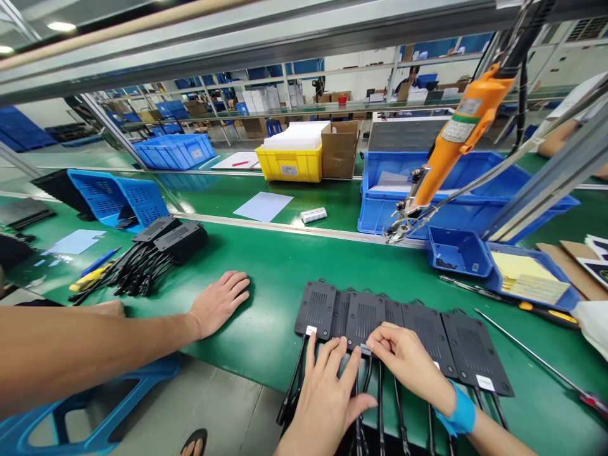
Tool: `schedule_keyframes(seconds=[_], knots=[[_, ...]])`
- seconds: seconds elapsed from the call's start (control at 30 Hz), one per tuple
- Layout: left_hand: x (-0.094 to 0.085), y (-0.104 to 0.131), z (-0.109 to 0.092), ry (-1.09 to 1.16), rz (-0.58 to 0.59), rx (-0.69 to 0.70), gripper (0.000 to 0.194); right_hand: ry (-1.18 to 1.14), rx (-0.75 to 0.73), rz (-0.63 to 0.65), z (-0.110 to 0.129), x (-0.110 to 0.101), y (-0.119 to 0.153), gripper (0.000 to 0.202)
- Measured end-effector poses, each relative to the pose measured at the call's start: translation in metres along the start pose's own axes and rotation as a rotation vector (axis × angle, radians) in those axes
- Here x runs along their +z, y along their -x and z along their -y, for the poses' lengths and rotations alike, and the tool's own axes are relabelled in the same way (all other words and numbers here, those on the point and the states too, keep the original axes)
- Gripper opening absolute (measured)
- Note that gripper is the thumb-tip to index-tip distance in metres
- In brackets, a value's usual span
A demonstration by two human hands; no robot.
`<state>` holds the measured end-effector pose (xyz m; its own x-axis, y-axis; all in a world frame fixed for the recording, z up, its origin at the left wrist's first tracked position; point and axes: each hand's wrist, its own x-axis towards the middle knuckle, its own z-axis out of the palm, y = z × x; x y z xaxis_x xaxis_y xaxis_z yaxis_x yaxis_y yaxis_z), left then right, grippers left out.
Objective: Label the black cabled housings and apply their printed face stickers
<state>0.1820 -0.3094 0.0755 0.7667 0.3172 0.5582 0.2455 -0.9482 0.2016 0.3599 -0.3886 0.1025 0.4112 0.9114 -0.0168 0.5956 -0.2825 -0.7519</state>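
Right fingers [382,342] at label [365,349] on black case [365,315]

A row of casings [365,313] is laid on the desk [270,259], with the left hand [323,392] and right hand [403,354] placed at its near edge. To the left, a co-worker's hand [218,304] is rested; farther left, further casings [179,239] are heaped before a basket [90,196]. Beyond the row's right end, a parts bin [475,269] is set before a crate [380,218].
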Motion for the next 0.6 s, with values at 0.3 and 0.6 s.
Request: schedule_keyframes(seconds=[0.3, 0.6], knots=[[-0.0012, 0.0000, -0.0019, -0.044, 0.028, 0.013, 0.065, 0.022, -0.034, -0.020, 0.0013, -0.0011, -0.0005, 0.030], [-0.0026, -0.0024, -0.0040, -0.097, 0.028, 0.038, 0.063, 0.085, -0.072, -0.031, 0.0011, 0.0002, -0.0004, 0.027]])
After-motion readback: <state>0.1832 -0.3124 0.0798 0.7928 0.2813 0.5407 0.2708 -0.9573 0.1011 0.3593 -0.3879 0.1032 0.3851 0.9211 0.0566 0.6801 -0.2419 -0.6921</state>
